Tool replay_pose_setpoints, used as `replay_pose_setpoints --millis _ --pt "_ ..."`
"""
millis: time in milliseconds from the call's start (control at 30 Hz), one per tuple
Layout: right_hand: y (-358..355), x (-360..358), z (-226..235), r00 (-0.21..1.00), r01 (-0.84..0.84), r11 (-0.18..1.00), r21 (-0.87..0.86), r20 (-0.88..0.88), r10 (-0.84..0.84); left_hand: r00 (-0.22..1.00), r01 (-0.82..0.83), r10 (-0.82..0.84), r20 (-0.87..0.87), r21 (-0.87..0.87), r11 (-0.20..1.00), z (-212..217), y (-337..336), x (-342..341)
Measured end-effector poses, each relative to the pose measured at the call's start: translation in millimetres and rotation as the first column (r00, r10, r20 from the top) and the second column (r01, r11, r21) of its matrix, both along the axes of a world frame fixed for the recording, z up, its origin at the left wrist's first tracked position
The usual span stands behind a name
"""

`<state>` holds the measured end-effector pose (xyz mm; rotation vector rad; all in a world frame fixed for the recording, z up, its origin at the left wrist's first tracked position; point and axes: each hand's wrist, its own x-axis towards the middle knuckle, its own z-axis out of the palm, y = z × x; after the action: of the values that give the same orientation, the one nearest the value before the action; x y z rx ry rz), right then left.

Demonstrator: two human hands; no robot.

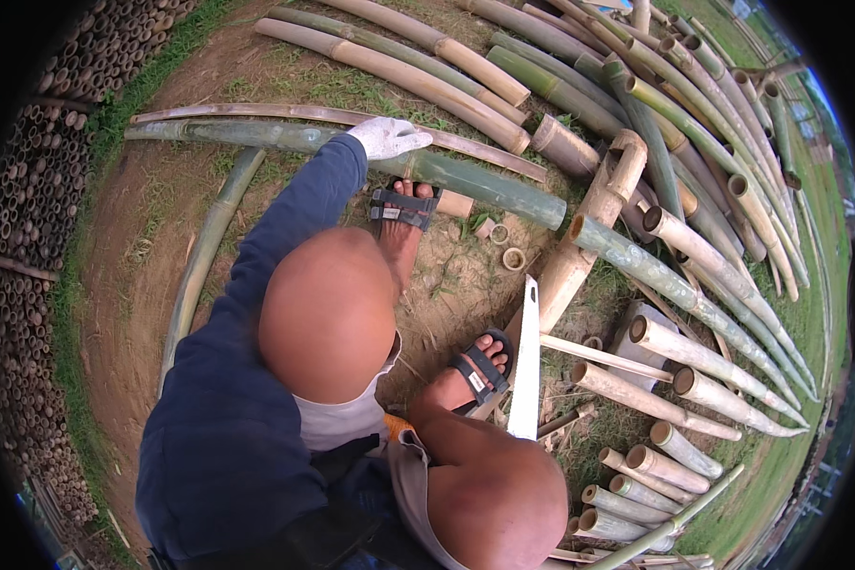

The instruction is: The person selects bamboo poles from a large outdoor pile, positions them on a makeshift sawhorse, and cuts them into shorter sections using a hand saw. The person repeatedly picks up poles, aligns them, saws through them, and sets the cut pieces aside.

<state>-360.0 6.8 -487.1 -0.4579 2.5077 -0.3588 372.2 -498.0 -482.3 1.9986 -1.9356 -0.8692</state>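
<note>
My left hand (pixel 389 139), in a white glove, is on a long green bamboo pole (pixel 489 188), its fingers pressed together. Beside that pole, on the far side, runs a thin pale bamboo strip (pixel 285 113). The pole's right end comes close to a thick pale bamboo log (pixel 579 242) lying crosswise. My left sandalled foot (pixel 407 209) is against the pole's near side. A handsaw (pixel 525 370) has its pale blade pointing up beyond my right knee, its lower part hidden behind the leg. My right hand is out of sight.
Many bamboo poles (pixel 684 247) lie stacked to the right, with short cut pieces (pixel 636 494) at lower right. Small bamboo rings (pixel 513 258) sit on the dirt between my feet. Another green pole (pixel 209 247) slants at left. Piled bamboo ends (pixel 28 190) line the far left.
</note>
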Motion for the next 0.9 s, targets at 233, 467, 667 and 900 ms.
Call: replay_pose_setpoints --millis 233,467,667,900 --pt "-229 72 -44 0.888 -0.387 0.722 -0.574 -0.019 0.46 0.951 -0.167 0.25 0.184 -0.376 0.911 -15 42 -24" --pt "-473 273 -18 0.57 -0.466 0.421 -0.779 0.1 0.815 0.852 -0.436 0.523 -0.017 -0.576 0.691 -16 64 -17" --pt "-518 304 -21 0.593 -0.301 0.533 -0.79 0.283 0.754 0.028 -0.917 0.863 -0.504 -0.356 -0.178 -33 92 38" --pt "-515 281 10 0.489 -0.381 0.525 -0.761 0.316 0.813 -0.696 -0.672 -0.067 -0.715 0.615 0.412 -70 106 131"
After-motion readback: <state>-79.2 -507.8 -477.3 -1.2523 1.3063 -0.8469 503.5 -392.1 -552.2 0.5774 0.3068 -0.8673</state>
